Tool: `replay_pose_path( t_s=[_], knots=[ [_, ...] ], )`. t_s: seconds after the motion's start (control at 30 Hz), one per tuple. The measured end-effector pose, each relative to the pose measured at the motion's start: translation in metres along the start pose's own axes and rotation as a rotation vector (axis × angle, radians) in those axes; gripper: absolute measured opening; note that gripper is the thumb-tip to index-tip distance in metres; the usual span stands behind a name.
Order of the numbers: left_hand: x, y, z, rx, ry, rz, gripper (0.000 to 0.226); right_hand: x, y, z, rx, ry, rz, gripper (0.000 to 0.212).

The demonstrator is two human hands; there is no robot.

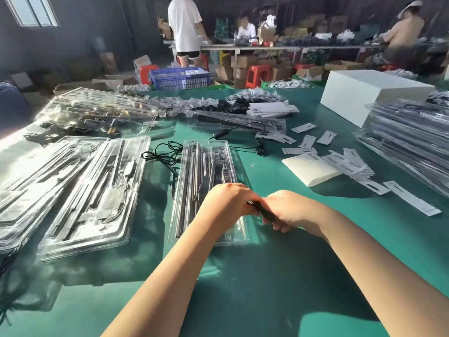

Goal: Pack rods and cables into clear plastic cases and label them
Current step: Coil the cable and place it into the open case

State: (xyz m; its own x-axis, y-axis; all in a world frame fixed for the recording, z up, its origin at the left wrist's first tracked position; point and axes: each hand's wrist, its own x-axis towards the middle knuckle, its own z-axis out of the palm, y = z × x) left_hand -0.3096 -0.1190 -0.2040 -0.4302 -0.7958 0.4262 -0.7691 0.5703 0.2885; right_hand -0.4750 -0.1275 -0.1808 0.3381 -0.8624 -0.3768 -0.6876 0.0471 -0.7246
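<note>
Green surface (pixel 279 276) fills the lower frame. White box (pixel 374 93) at upper right. Blue crate (pixel 179 79) and red stool (pixel 257 75) at upper centre on the floor. Three persons work at a long bench (pixel 279 47) along the top. Window (pixel 31 10) at upper left.

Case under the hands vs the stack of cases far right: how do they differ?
1. The case under the hands is a single one lying alone mid-table; the stack is many cases piled at the right edge.
2. Rods show in the single case; what the stack holds is too blurred to tell.
3. Both hands hold a dark part over the single case; nothing touches the stack.

Shared: clear plastic, on the green table.
</note>
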Motion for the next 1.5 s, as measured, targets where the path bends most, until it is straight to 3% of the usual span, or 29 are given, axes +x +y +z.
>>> replay_pose_path(
  t_s=[0.17, 0.27, 0.33, 0.4, 0.57, 0.67, 0.8, 0.97, 1.1, 1.23, 1.37, 1.5],
  knots=[
    [0.000, -0.007, 0.004, -0.175, 0.087, -0.230, 0.021, -0.001, 0.007, -0.002, 0.321, 0.042, -0.149, 0.048],
    [0.001, -0.012, 0.008, -0.222, 0.139, -0.297, 0.022, -0.003, 0.013, 0.008, 0.476, 0.053, -0.299, 0.036],
    [0.001, -0.013, 0.009, -0.221, 0.162, -0.303, 0.029, 0.005, 0.015, 0.023, 0.580, 0.275, -0.298, 0.019],
    [0.001, -0.014, 0.008, -0.227, 0.179, -0.287, 0.029, 0.013, 0.013, 0.035, 0.656, 0.495, -0.262, 0.017],
    [0.001, -0.014, 0.006, -0.161, 0.144, -0.330, 0.011, 0.021, 0.014, 0.052, 0.363, 0.690, -0.443, 0.011],
    [0.006, -0.006, -0.005, -0.060, 0.006, -0.364, 0.020, 0.022, 0.019, 0.050, 0.153, 0.746, -0.572, 0.012],
    [0.012, 0.015, -0.034, 0.133, -0.316, -0.324, 0.023, 0.020, 0.023, 0.048, 0.039, 0.751, -0.696, 0.023],
    [-0.005, 0.040, -0.058, 0.342, -0.555, -0.317, 0.044, 0.028, 0.030, 0.048, 0.007, 0.860, -0.646, 0.014],
    [-0.044, 0.051, -0.045, 0.500, -0.369, -0.275, 0.049, 0.025, 0.028, 0.047, 0.057, 0.820, -0.633, 0.015],
    [-0.080, 0.040, -0.031, 0.333, -0.040, -0.076, 0.027, 0.022, 0.027, 0.048, 0.073, 0.804, -0.629, 0.030],
    [-0.088, 0.031, -0.028, 0.314, 0.062, -0.034, 0.023, 0.014, 0.023, 0.052, 0.063, 0.844, -0.664, 0.033],
    [-0.090, 0.022, -0.029, 0.254, 0.150, -0.115, 0.036, 0.008, 0.019, 0.057, -0.117, 0.898, -0.721, 0.028]
  ],
)
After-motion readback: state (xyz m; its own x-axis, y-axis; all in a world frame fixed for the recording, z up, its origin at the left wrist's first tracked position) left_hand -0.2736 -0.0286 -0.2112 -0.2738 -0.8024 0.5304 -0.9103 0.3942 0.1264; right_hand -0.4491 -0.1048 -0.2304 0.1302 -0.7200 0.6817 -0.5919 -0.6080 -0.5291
